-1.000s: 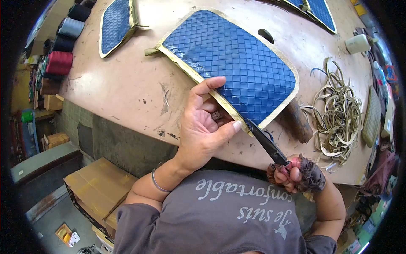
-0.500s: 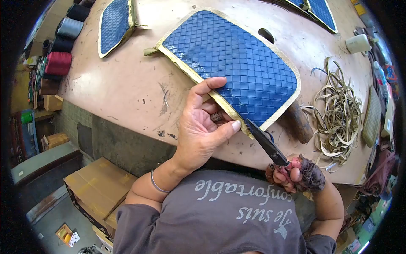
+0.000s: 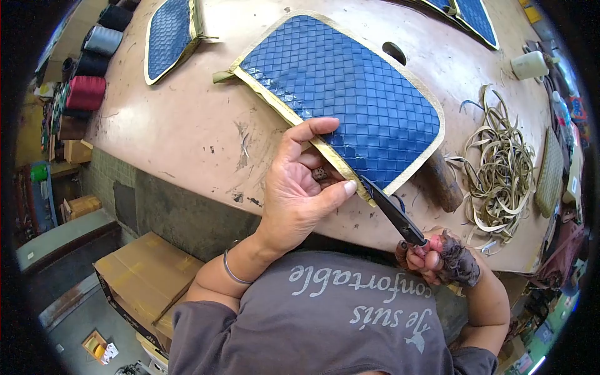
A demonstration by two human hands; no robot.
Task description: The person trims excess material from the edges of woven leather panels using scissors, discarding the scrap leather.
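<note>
A blue woven panel (image 3: 350, 94) with pale edging lies across the bench, a gold zipper tape (image 3: 269, 97) running along its near edge. My left hand (image 3: 303, 181) pinches that edge near its lower corner, thumb below and index finger resting on the weave. In my right hand (image 3: 437, 257), partly wrapped in dark cloth, are black scissors (image 3: 400, 219). Their tips meet the panel's corner beside my left thumb; the blades look nearly closed. A dark wooden piece (image 3: 442, 181) sits partly hidden under the panel's right side.
Tangled pale strips (image 3: 500, 169) lie to the right, near a white container (image 3: 529, 65). Another blue woven piece (image 3: 169, 40) is at the far left and one more (image 3: 478, 22) at the far right. Thread spools (image 3: 86, 92) line the left edge; a cardboard box (image 3: 147, 275) stands below the bench.
My right hand and the scissors have shifted very slightly. My left index finger has moved a touch to the right along the weave. The panel stays in place.
</note>
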